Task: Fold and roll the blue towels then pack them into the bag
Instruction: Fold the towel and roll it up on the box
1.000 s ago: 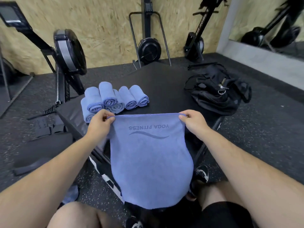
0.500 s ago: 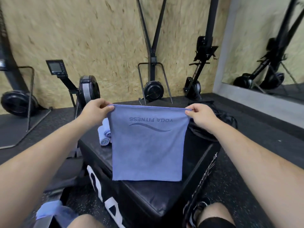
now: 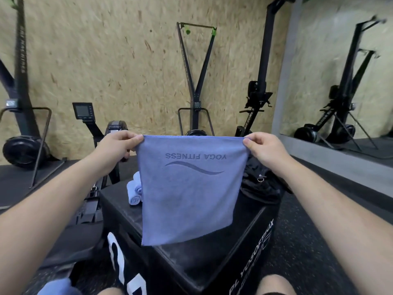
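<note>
Blue towel (image 3: 189,194) held up flat above black box (image 3: 212,258), "YOGA FITNESS" print seen upside down near top edge. Left hand (image 3: 116,145) clamped on top left corner, right hand (image 3: 263,149) clamped on top right corner, top edge stretched taut between them. Lower edge hung free over box top. Rolled towels (image 3: 134,191) laid on box, partly hidden behind towel's left side. Black bag (image 3: 261,186) set on box at right, behind towel.
</note>
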